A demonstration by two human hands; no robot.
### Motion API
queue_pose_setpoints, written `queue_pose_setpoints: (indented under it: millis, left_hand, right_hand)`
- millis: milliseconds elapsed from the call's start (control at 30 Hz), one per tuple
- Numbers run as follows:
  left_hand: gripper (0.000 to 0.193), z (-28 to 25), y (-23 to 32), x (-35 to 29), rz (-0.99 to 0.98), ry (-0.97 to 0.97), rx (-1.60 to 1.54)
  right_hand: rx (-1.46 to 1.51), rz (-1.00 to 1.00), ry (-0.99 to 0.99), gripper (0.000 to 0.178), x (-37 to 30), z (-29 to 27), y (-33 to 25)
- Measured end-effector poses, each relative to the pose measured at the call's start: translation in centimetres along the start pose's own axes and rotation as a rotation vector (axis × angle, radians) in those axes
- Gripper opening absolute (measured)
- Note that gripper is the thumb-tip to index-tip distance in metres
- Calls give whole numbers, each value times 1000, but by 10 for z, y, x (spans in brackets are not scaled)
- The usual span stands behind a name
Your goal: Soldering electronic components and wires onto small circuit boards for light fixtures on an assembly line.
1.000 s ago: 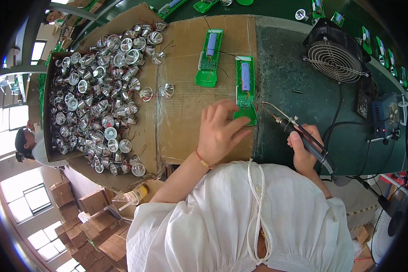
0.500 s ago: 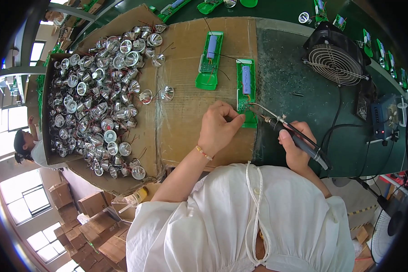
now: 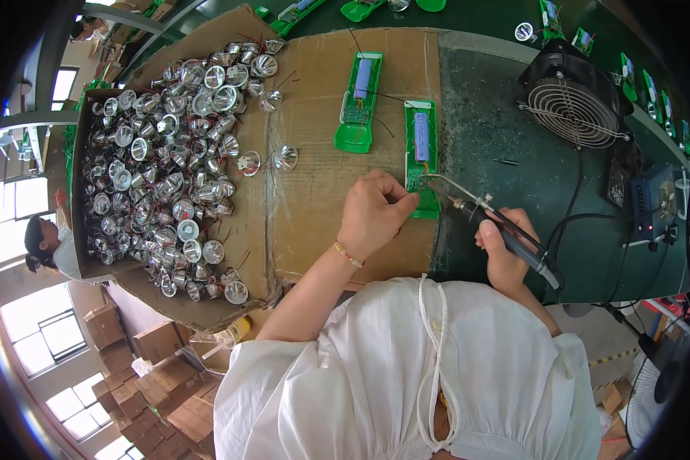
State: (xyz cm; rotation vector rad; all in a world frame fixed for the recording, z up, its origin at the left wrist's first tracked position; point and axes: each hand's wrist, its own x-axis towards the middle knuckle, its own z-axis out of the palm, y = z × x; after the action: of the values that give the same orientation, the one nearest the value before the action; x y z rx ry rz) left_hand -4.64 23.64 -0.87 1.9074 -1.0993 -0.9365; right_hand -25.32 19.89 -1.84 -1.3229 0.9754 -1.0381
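Left hand (image 3: 372,215) is pinching a wire onto the green housing (image 3: 422,157) on the cardboard while the right hand (image 3: 506,253) is gripping the soldering iron (image 3: 498,226) there, so mid-joint I'd guess, with the second green housing (image 3: 358,103) and loads of reflectors (image 3: 161,161) waiting.

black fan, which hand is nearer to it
Right. The right hand holds a soldering iron below the fan; the left hand is farther left, at a green board.

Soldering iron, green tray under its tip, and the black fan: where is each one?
soldering iron (image 3: 514,247), head view, on its dark handle in the right hand.
green tray (image 3: 422,138), head view, on the blue cell inside it.
black fan (image 3: 573,113), head view, on its round wire grille.
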Motion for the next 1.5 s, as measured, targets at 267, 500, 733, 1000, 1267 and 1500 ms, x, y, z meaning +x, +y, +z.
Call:
queue_pose_setpoints:
  millis: [267, 500, 733, 1000, 1267, 1500]
  left_hand:
    - [19, -2, 2, 0, -18, -18, 2]
    - [16, -4, 6, -6, 90, 17, 150]
    - [18, -6, 14, 1, -6, -81, 250]
    - [20, 25, 96, 183, 366, 21, 650]
    - [55, -16, 134, 239, 782, 132, 633]
    - [55, -60, 38, 101, 587, 259, 686]
  right_hand:
    - [84, -7, 39, 17, -1, -9, 2]
    - [78, -5, 104, 17, 2, -18, 4]
    - [-42, -19, 201, 15, 14, -33, 12]
    - [-111, -14, 224, 14, 12, -34, 30]
    - [-114, 35, 176, 16, 14, -36, 28]
    - [-161, -23, 190, 15, 14, -38, 40]
